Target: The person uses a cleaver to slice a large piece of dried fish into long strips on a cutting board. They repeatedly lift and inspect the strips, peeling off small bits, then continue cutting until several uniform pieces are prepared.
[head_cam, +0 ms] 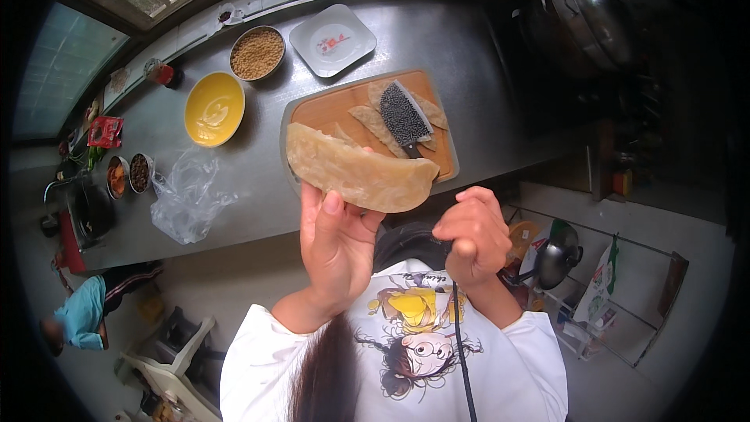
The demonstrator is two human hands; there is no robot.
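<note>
My left hand (pixel 340 234) holds up a large, pale, translucent curved slab of food (pixel 363 173) over the near edge of a wooden cutting board (pixel 316 106). My right hand (pixel 476 234) is at the right, its fingers curled, apart from the slab; nothing shows in it. A kitchen cleaver with a speckled dark blade (pixel 403 114) lies on the board, on top of several thin pale pieces (pixel 375 128). The slab hides part of the board and the cleaver's handle end.
Behind the board are a square white plate (pixel 351 29) and a bowl of soybeans (pixel 257 54). To the left are a yellow bowl (pixel 214 108), a clear plastic bag (pixel 190 196), two small filled bowls and a jar (pixel 161 73). A person in blue (pixel 80 310) is at the far left.
</note>
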